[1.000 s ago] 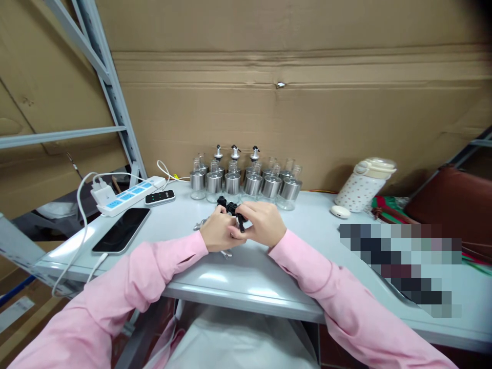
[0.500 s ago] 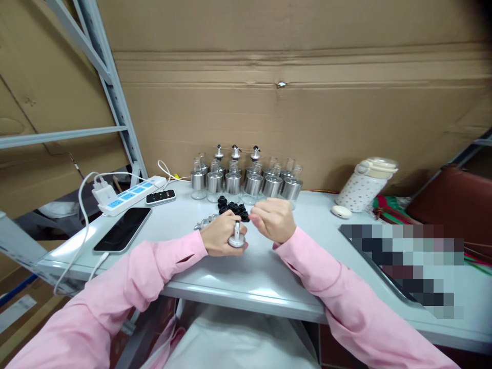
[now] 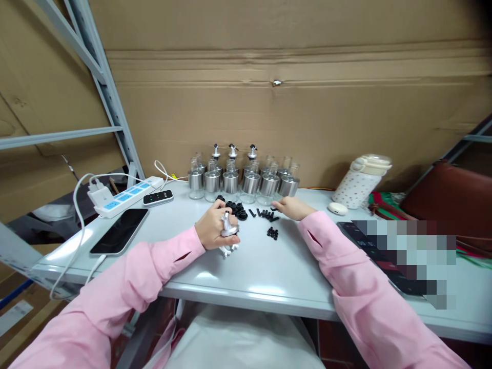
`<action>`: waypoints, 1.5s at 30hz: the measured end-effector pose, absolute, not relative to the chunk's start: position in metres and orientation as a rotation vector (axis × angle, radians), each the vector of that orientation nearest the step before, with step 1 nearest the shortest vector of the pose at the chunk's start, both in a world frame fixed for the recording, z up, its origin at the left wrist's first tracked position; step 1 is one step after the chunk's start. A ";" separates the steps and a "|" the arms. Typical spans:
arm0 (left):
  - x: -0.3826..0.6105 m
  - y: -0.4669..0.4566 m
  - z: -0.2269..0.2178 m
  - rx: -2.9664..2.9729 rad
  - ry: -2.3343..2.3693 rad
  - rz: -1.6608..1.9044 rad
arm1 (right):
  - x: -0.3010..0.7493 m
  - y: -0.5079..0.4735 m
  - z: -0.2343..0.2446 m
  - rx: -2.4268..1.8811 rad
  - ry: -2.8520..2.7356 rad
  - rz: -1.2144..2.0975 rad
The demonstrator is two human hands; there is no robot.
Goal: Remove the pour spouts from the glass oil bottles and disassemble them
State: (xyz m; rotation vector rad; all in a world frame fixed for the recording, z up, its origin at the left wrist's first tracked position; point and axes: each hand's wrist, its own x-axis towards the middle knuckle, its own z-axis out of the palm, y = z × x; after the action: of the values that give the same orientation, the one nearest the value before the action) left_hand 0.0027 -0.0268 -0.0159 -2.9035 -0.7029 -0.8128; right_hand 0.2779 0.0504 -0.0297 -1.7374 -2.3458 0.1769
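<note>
My left hand (image 3: 214,228) rests on the grey table (image 3: 269,271), fingers curled round a small silver pourer spout (image 3: 228,227). More silver spouts (image 3: 227,250) lie just under that hand. My right hand (image 3: 291,206) reaches forward to a scatter of small black plugs (image 3: 265,212), its fingertips touching them; the fingers are pinched low and what they hold is hidden. A clump of black rubber stoppers (image 3: 235,208) lies between the hands. A second small pile of black pieces (image 3: 272,233) sits nearer to me.
Several glass oil bottles with steel bands (image 3: 246,179) stand in rows at the back, three with spouts fitted. A phone (image 3: 120,231), a power strip (image 3: 123,195) and a small black device (image 3: 158,197) lie at left. A white flask (image 3: 359,179) and dark tray (image 3: 384,256) sit at right.
My right hand left the spout and moved forward and right to the black plugs. My left hand stayed put, still gripping the silver spout. The view shifted slightly.
</note>
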 end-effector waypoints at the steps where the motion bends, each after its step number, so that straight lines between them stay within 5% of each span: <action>1: 0.003 -0.027 -0.017 -2.904 -0.690 -0.804 | 0.278 0.052 -0.032 -1.738 -2.356 0.192; 19: 0.006 -0.023 -0.024 -2.836 -0.432 -0.992 | 0.289 0.038 -0.020 -2.067 -2.394 0.670; 45: 0.007 -0.024 -0.024 -2.881 -0.486 -0.902 | 0.275 0.031 -0.015 -2.120 -2.391 0.486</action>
State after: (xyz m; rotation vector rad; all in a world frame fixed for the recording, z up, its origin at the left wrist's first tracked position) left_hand 0.0074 -0.0236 -0.0243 -2.8809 -0.4864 -0.9025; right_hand 0.2753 0.0305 -0.0151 -2.1196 -2.3911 0.4864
